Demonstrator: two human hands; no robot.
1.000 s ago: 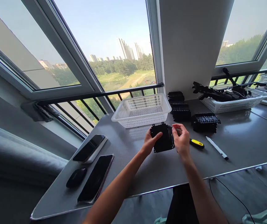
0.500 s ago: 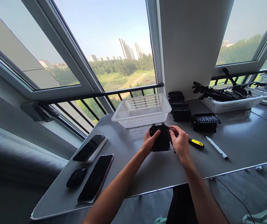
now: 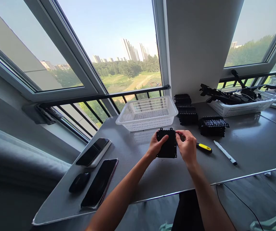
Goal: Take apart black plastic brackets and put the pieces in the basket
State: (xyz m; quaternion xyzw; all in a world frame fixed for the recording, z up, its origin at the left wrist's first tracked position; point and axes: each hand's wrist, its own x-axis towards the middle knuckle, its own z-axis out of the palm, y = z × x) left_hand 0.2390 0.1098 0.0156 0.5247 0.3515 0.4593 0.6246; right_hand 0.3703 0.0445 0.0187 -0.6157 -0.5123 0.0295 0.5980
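Note:
Upright above the table, a flat black plastic panel (image 3: 166,149) has small tabs along its top edge. My left hand (image 3: 157,144) is closed on its left side, thumb across the front face and fingers behind. At the panel's upper right edge, my right hand (image 3: 186,142) is closed in a pinch; whether a small piece sits between those fingertips is hidden. Just right of that hand lies a tool with a black and yellow handle (image 3: 204,148), its front end out of sight behind the hand. A white pen-like stick (image 3: 225,153) lies farther right.
Behind the panel stands a white plastic basket (image 3: 149,123). Stacked black plastic parts (image 3: 187,115) and another stack (image 3: 212,126) lie right of it. A second basket (image 3: 239,110) holds black gear and cables. Two phones (image 3: 99,184) and a black case (image 3: 79,182) lie left.
The panel and both hands have shifted very slightly right in view. A dark strip seen below my right fingers at the panel's edge no longer shows.

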